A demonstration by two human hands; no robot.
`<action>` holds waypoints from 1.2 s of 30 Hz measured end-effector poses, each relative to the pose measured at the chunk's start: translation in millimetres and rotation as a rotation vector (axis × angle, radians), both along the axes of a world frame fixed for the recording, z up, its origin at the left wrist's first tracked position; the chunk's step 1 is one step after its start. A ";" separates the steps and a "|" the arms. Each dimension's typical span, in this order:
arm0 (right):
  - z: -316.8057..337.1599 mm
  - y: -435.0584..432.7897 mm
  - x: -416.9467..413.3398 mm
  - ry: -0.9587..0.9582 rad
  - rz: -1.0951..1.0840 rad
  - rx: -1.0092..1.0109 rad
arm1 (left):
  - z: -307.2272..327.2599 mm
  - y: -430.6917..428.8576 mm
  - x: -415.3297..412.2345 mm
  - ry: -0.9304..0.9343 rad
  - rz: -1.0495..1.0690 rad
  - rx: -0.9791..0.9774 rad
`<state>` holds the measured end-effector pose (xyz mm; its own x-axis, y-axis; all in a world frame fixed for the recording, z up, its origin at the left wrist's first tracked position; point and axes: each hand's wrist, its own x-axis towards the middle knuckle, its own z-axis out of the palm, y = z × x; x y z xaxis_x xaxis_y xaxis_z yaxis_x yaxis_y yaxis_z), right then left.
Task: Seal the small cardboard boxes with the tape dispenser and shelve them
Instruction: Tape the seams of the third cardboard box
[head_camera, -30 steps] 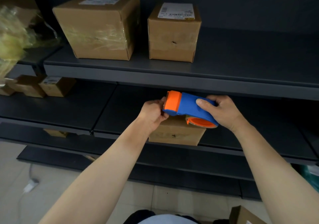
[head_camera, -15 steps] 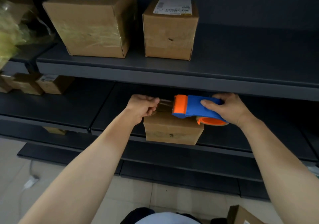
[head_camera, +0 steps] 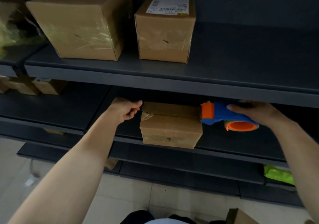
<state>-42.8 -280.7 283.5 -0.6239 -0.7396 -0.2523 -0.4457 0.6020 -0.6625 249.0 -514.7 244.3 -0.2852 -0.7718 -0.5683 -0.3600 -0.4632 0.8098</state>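
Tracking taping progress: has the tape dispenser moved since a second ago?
Yes. The tape dispenser slid right along the small box, reaching its right edge.

On my feed a dark grey metal shelving unit [head_camera: 224,78] fills most of the view, its flat boards stacked in several tiers. Behind the top tier I see a dark back panel [head_camera: 250,3]. The light is dim, and the space under each board lies in deep shadow. Below the lowest board [head_camera: 172,172] runs a pale tiled floor [head_camera: 120,199], with a small white object [head_camera: 30,180] at the left, too blurred to identify.
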 end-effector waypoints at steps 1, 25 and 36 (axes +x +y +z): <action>-1.8 -0.1 0.3 -0.004 -0.008 0.022 | -3.4 -1.6 -0.1 -0.007 0.002 0.010; -12.6 -6.3 12.7 -0.032 -0.027 0.087 | -64.8 12.8 8.1 0.062 0.026 0.311; -14.4 -5.6 10.2 -0.039 -0.025 0.076 | -36.2 22.9 -11.0 -0.305 0.102 -0.424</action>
<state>-32.6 -286.3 269.1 -0.6307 -0.7013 -0.3322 -0.4041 0.6623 -0.6309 238.1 -491.9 208.1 -0.0669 -0.9670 -0.2458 -0.5784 -0.1631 0.7993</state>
